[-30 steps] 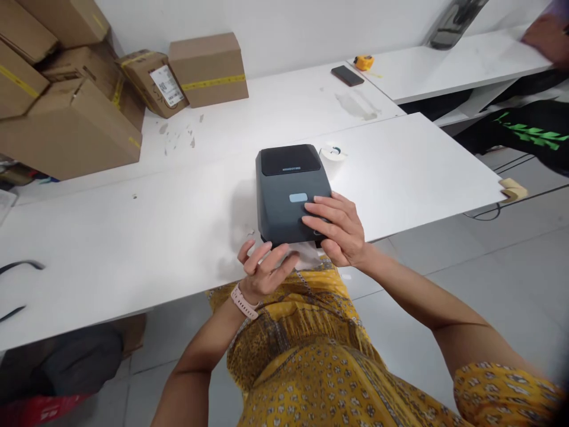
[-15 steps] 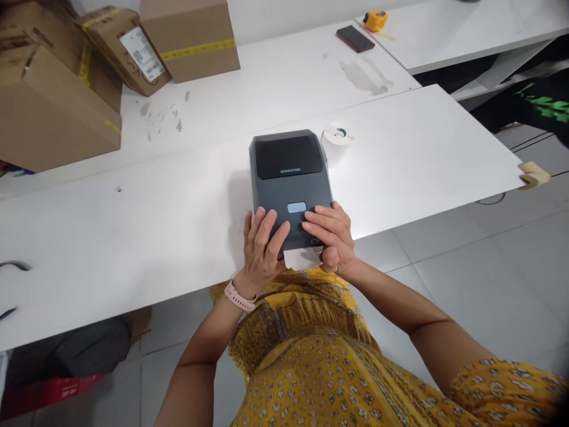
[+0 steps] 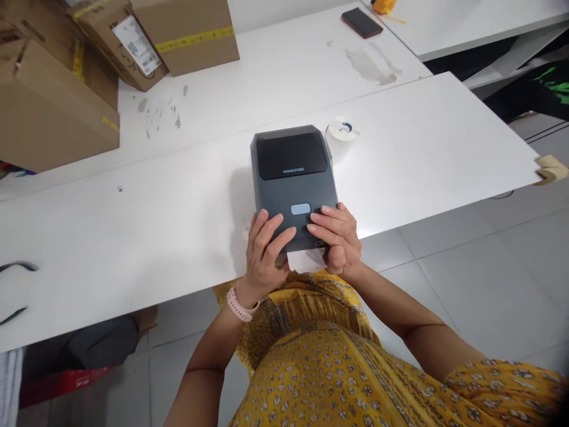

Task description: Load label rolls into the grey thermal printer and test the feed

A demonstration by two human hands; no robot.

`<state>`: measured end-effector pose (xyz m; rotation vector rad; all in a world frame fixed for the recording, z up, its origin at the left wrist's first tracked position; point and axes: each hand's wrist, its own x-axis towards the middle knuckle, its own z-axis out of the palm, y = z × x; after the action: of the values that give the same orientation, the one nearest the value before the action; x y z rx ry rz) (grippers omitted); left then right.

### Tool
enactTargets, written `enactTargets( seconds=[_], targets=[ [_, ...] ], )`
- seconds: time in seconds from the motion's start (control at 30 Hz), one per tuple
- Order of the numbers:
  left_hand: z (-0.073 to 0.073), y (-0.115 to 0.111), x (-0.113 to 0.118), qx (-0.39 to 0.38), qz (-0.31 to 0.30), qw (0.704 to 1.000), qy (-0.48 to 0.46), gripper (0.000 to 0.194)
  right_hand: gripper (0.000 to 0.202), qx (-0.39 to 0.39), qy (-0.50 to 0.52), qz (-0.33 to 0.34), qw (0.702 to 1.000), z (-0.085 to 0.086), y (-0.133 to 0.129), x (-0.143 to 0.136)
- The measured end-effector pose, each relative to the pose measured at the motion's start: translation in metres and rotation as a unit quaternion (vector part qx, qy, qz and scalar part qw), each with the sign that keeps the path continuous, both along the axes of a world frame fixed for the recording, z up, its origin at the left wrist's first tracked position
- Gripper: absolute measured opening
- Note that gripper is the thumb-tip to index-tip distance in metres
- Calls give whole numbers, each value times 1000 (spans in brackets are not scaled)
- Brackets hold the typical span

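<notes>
A dark grey label printer (image 3: 293,190) with a glossy black window and a pale blue button lies on the white table close to my body. White label paper (image 3: 306,261) sticks out of its front edge. My left hand (image 3: 267,246) grips the front left corner, fingers spread over the lid and the palm against the side. On the front right corner, my right hand (image 3: 338,240) has its fingers on top and its thumb bent at the front edge. The undersides of both grips are hidden. A white label roll (image 3: 341,141) stands just right of the printer's far end.
Cardboard boxes (image 3: 48,107) with yellow tape stand at the back left. A black phone (image 3: 361,22) and an orange tape measure (image 3: 383,6) lie at the back right. Beige rolled material (image 3: 551,170) sits at the table's right corner. The front table edge (image 3: 178,300) is beside my waist.
The view has shifted slightly, so the table things sit a little differently in the picture. Both hands keep the same hold on the label printer, and the paper still sticks out.
</notes>
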<state>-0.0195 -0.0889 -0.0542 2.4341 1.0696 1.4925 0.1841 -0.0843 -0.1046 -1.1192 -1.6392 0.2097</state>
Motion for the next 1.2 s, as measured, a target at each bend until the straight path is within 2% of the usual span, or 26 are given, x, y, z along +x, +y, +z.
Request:
enactTargets(
  seconds=[0.07,0.1,0.13,0.17,0.23,0.3,0.33,0.4,0.47,0.63,0.8,0.93,1.0,1.07,1.13,1.2],
  targets=[
    [5,-21,-3,-78,16,995,-63,46,64,32,39,1,999,14,-4,-3],
    [6,-33,-3,-101,56,984,-135,35,63,43,61,-2,997,20,-6,-5],
    [7,-45,-1,-128,96,964,-213,24,62,49,82,-8,995,27,-9,-9],
    [7,-55,1,-171,106,939,-279,31,61,54,102,-16,993,32,-11,-13],
    [8,-66,10,-340,61,874,-341,46,59,67,127,-25,989,41,-15,-22],
    [12,-64,19,-507,-8,792,-341,53,58,77,129,-32,988,46,-16,-27],
    [14,-60,24,-563,-33,756,-332,53,57,79,122,-34,989,47,-17,-28],
    [19,-50,32,-612,-54,718,-328,55,57,81,95,-36,992,47,-16,-26],
    [23,-42,38,-623,-47,706,-334,57,57,88,63,-34,994,45,-15,-21],
    [26,-44,45,-606,-25,713,-351,61,53,114,-2,-44,992,49,-13,-13],
    [21,-47,44,-599,-25,734,-319,60,47,55,-79,-52,994,75,-7,-14],
    [14,-47,38,-583,-18,762,-282,59,47,20,-106,-51,993,90,-5,-14],
    [12,-49,36,-555,-5,790,-261,57,46,5,-115,-63,991,91,-6,-13],
    [11,-53,33,-481,26,839,-253,54,46,-10,-124,-75,989,91,-7,-13],
    [10,-54,32,-346,79,890,-286,48,45,-15,-129,-79,988,90,-7,-13],
    [10,-49,33,-191,140,907,-348,36,43,-17,-130,-81,988,90,-6,-13]
  ],
)
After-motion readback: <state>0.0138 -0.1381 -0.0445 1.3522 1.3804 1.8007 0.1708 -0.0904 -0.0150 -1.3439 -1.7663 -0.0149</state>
